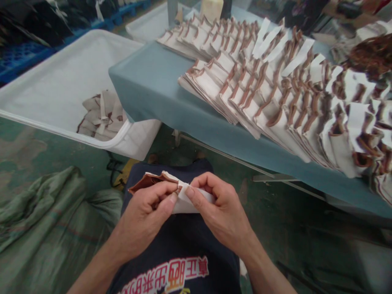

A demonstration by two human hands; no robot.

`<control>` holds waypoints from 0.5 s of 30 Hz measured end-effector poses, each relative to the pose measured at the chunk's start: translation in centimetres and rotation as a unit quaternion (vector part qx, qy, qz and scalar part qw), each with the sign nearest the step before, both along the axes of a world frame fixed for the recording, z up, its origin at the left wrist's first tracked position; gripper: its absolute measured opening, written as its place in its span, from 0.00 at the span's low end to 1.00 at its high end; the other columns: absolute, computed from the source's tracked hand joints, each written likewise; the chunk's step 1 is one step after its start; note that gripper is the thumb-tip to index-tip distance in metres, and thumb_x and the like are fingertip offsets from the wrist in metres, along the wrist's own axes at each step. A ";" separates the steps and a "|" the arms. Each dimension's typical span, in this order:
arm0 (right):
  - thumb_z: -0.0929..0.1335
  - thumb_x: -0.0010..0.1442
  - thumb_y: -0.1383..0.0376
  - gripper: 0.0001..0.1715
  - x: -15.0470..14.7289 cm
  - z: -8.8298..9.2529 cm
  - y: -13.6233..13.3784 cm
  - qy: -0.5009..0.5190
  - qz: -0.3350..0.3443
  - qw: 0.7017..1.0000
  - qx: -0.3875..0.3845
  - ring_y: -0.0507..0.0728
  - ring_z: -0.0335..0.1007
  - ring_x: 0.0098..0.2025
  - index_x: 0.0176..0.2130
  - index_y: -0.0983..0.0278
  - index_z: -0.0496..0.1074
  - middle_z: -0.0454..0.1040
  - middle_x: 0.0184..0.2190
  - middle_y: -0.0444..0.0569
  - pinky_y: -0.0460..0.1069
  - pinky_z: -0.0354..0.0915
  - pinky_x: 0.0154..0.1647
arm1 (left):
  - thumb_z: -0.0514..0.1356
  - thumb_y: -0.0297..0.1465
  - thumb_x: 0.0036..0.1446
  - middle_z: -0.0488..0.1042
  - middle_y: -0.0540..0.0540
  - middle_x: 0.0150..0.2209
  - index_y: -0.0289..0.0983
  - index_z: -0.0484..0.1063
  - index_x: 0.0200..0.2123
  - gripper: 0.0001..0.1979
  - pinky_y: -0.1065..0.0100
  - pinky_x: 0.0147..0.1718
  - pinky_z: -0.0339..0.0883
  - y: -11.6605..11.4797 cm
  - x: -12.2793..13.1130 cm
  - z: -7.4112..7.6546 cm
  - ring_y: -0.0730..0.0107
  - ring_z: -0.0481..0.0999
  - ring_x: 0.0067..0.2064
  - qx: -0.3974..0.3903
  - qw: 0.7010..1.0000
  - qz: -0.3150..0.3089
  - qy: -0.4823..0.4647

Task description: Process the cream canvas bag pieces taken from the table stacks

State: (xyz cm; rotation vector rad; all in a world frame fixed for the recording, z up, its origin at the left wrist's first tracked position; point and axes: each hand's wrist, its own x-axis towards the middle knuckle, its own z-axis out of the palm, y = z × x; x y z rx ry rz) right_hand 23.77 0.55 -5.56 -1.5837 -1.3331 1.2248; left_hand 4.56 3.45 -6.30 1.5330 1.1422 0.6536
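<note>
Above my lap, my left hand (150, 208) pinches a folded piece with a brown face and whitish backing (150, 180) near its right end. The brown side shows past my fingers to the left. A white strip (183, 195) lies against the piece, and the thumb and fingertips of my right hand (222, 206) are closed on it. Both thumbs are close together, a short gap apart. Whether the strip is fixed to the piece is hidden by my fingers.
Ahead to the right, a table with a blue-grey cover (143, 81) bears rows of similar brown-and-white pieces (257, 94), some with white strips. A white bin (61, 81) at left holds more such pieces (102, 118). Green woven sacks (52, 228) lie at lower left.
</note>
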 end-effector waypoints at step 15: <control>0.71 0.66 0.52 0.17 -0.8 -1.0 0.6 0.018 0.013 0.999 -0.033 0.51 0.65 0.25 0.33 0.62 0.74 0.75 0.25 0.43 0.46 0.57 0.25 | 0.61 0.34 0.63 0.81 0.47 0.29 0.35 0.87 0.36 0.14 0.72 0.28 0.70 -0.1 -0.2 -0.7 0.67 0.77 0.29 -0.014 0.998 0.051 -0.042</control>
